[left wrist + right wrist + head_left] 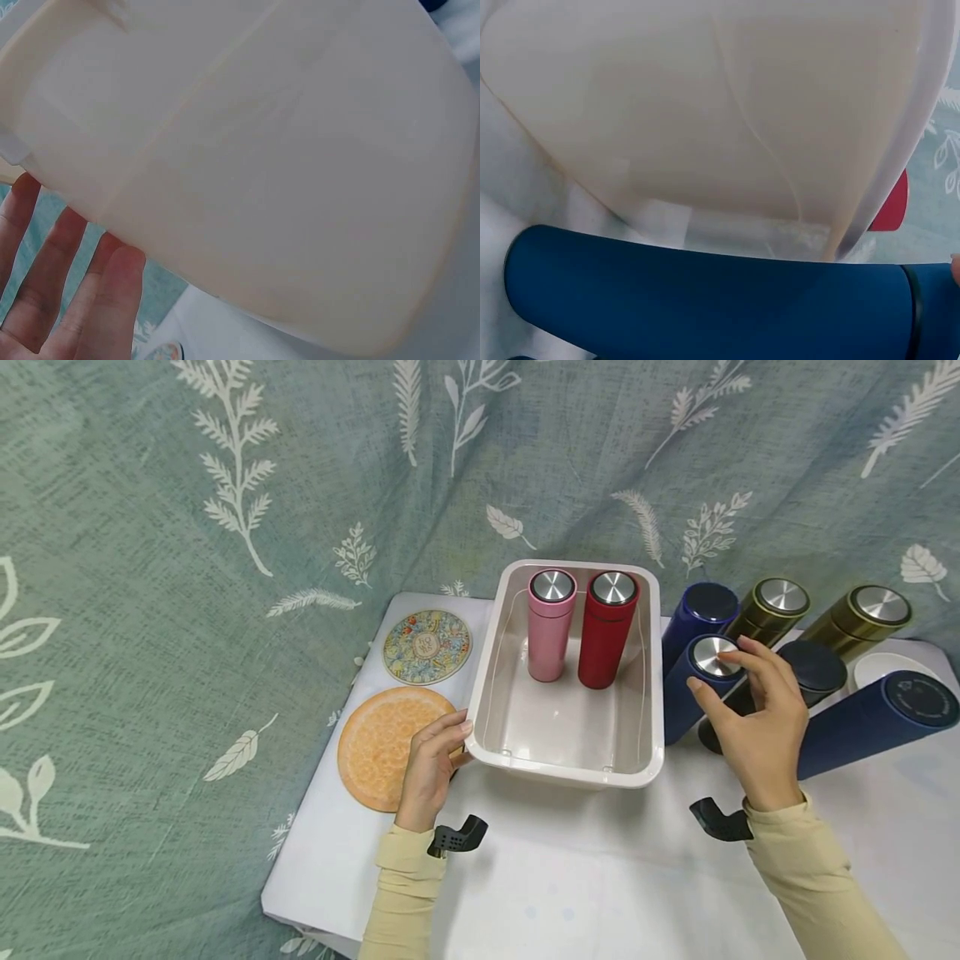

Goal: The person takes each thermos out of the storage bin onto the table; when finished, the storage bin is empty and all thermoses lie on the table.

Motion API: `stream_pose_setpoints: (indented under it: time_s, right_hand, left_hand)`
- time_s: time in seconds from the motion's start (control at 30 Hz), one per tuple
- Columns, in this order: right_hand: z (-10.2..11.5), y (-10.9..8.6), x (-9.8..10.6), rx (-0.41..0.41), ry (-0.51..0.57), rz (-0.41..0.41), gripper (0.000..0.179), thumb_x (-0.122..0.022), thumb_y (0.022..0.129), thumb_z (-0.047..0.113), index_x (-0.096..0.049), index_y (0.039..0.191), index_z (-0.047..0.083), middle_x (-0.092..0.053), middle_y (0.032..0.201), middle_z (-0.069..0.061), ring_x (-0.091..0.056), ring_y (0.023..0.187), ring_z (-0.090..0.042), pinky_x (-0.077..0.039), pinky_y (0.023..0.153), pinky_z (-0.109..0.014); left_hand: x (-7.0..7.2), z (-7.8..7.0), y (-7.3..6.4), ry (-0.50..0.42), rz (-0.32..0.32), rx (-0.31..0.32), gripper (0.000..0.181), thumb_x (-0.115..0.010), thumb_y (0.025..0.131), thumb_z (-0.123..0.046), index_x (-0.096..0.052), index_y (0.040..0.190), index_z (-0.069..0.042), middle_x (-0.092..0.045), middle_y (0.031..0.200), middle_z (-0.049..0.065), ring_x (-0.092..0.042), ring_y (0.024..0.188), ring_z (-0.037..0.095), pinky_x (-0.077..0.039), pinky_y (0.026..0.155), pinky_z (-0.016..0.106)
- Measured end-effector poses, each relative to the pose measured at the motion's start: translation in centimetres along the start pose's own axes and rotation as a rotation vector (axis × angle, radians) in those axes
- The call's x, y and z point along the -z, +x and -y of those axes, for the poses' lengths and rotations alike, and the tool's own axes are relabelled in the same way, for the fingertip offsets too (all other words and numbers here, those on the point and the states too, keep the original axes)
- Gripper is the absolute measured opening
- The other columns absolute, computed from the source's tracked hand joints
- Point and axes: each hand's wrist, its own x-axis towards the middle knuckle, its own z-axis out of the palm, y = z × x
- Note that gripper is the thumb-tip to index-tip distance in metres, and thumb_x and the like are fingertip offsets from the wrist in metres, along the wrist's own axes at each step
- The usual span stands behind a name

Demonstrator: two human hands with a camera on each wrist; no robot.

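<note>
A white plastic bin (570, 781) holds a pink thermos bottle (548, 647) and a red thermos bottle (606, 647), both upright with silver-topped lids. My left hand (432, 768) rests its fairly straight fingertips against the bin's near left corner; in the left wrist view, the fingers (37, 300) meet the bin's edge. Right of the bin, my right hand (761, 727) has its thumb and fingers around the silver-topped lid of a dark blue thermos bottle (681, 702). That bottle's body shows beside the bin wall in the right wrist view, with a fingertip on the lid at the frame's edge.
Close around the right hand stand a royal blue bottle (701, 606), two gold-green bottles (768, 610), a black-lidded bottle (813, 668) and another navy bottle (855, 727). Left of the bin lie a patterned round mat (427, 647) and an orange round mat (378, 747). A leaf-print curtain hangs behind.
</note>
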Motion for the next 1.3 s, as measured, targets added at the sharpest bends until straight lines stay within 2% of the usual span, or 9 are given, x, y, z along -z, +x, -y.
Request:
stream_pose_setpoints:
  time_s: [0.23, 0.47, 0.73, 0.93, 1.3]
  right_hand:
    - [0.3, 0.1, 0.2, 0.021, 0.008, -0.007, 0.039, -0.083, 0.072, -0.006, -0.073, 0.11, -0.003, -0.063, 0.132, 0.007, -0.054, 0.128, -0.008, -0.042, 0.113, -0.023]
    - [1.0, 0.1, 0.2, 0.042, 0.023, -0.004, 0.037, -0.081, 0.074, -0.008, -0.073, 0.109, -0.005, -0.067, 0.131, -0.003, -0.059, 0.124, -0.007, -0.044, 0.111, -0.021]
    - [1.9, 0.1, -0.1, 0.095, 0.069, 0.03, 0.036, -0.078, 0.075, -0.012, -0.071, 0.11, -0.009, -0.068, 0.126, -0.004, -0.063, 0.112, -0.006, -0.045, 0.107, -0.017]
    - [2.5, 0.3, -0.4, 0.129, 0.102, 0.056, 0.035, -0.077, 0.075, -0.013, -0.07, 0.109, -0.011, -0.069, 0.122, 0.004, -0.061, 0.12, -0.009, -0.044, 0.108, -0.017]
    - [3.9, 0.8, -1.0, 0.131, 0.166, 0.06, 0.035, -0.076, 0.076, -0.013, -0.07, 0.11, -0.011, -0.071, 0.119, 0.002, -0.063, 0.117, -0.009, -0.046, 0.105, -0.016]
  left_hand:
    - [0.0, 0.0, 0.0, 0.004, -0.006, 0.001, 0.027, -0.064, 0.091, -0.013, -0.072, 0.115, -0.005, -0.075, 0.101, -0.001, -0.07, 0.089, 0.012, -0.052, 0.083, 0.039]
    - [-0.1, -0.1, 0.1, -0.005, 0.0, 0.001, 0.025, -0.066, 0.089, -0.013, -0.073, 0.113, -0.006, -0.076, 0.1, 0.0, -0.07, 0.089, 0.013, -0.051, 0.085, 0.042]
    - [0.0, 0.0, 0.1, -0.004, -0.007, 0.003, 0.026, -0.065, 0.09, -0.012, -0.072, 0.114, -0.005, -0.075, 0.1, -0.001, -0.07, 0.088, 0.012, -0.054, 0.079, 0.035]
    - [0.0, 0.0, 0.1, -0.01, -0.012, 0.006, 0.021, -0.064, 0.091, -0.012, -0.074, 0.11, -0.009, -0.075, 0.101, 0.001, -0.07, 0.088, 0.012, -0.054, 0.077, 0.032]
    - [0.0, 0.0, 0.0, -0.007, -0.004, -0.002, 0.023, -0.063, 0.092, -0.012, -0.073, 0.112, -0.008, -0.075, 0.101, 0.001, -0.071, 0.089, 0.013, -0.055, 0.077, 0.031]
